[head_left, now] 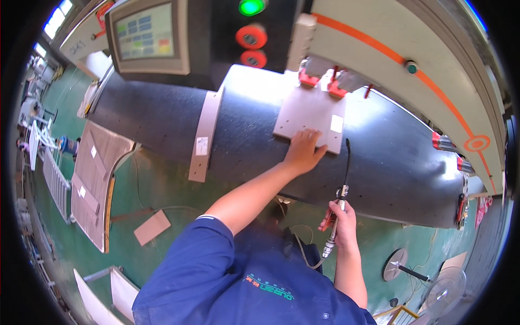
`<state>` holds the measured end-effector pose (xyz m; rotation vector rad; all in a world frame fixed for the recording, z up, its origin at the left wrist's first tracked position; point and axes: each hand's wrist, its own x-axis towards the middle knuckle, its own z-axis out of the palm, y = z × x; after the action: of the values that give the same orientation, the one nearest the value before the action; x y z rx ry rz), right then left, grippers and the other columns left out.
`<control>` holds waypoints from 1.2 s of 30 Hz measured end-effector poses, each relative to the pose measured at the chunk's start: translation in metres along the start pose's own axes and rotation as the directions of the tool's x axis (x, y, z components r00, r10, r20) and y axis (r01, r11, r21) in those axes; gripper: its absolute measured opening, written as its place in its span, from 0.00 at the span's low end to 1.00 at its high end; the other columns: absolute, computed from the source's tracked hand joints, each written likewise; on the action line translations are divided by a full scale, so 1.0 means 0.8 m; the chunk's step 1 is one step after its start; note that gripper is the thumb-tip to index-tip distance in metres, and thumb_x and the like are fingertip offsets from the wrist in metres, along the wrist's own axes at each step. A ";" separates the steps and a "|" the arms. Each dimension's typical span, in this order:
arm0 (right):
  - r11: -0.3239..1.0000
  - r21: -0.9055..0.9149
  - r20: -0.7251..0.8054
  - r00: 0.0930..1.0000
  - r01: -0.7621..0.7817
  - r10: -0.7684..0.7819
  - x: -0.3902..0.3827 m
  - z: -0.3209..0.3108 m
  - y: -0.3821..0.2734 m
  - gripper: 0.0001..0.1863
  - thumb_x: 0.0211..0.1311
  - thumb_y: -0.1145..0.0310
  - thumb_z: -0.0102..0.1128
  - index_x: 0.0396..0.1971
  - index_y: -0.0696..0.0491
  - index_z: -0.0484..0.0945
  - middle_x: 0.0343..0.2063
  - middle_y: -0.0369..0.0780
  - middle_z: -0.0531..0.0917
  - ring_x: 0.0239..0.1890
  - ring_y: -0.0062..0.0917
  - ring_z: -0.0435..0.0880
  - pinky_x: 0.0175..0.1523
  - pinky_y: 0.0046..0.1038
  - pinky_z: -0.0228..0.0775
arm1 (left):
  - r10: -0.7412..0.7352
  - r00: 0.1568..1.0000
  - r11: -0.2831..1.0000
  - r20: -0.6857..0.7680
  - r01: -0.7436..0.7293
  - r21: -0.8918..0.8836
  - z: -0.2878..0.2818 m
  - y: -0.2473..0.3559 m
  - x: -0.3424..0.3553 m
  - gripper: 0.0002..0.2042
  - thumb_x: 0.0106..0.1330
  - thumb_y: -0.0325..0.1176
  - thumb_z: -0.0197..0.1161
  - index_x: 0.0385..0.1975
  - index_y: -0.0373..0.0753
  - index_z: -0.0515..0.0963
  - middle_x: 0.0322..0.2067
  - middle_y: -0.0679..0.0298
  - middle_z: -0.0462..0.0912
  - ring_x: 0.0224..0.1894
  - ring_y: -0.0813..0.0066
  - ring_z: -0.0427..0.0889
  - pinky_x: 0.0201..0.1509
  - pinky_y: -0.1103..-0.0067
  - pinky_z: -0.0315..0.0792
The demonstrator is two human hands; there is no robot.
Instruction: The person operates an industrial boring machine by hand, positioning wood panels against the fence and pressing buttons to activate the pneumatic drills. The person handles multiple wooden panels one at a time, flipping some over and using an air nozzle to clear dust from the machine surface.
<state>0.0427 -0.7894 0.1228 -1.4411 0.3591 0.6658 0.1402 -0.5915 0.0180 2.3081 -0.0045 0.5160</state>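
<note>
My left hand [305, 153] lies with fingers spread on the near edge of a light brown board [306, 116]. The board has small drilled holes and a white label, and its far end reaches under the red clamp pads [337, 91] of a machine. In my right hand [342, 221] is an air blow gun [340, 199], my fingers wrapped around its body. Its thin black nozzle points up toward the board's right edge, apart from it. A hose [303, 252] trails from its lower end.
A narrow labelled board [204, 135] lies on the black machine table [157, 108] at left. Above stand a touch screen [145, 38] and red buttons [252, 37]. A stack of boards [92, 184] stands at far left, and a round-based stand [394, 264] at lower right.
</note>
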 end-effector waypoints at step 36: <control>0.795 -0.589 0.458 0.870 0.146 0.179 0.017 0.359 0.056 0.15 0.70 0.59 0.50 0.37 0.57 0.71 0.25 0.38 0.76 0.26 0.20 0.77 0.21 0.23 0.73 | -0.657 0.737 0.321 0.160 0.465 -0.825 -0.390 -0.131 -0.223 0.22 0.73 0.53 0.45 0.44 0.38 0.73 0.36 0.66 0.78 0.37 0.79 0.76 0.44 0.81 0.69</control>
<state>-0.0209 -0.5059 0.1136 -1.7978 -0.2896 1.2133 -0.1211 -0.3299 0.0783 1.1399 0.5528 0.2637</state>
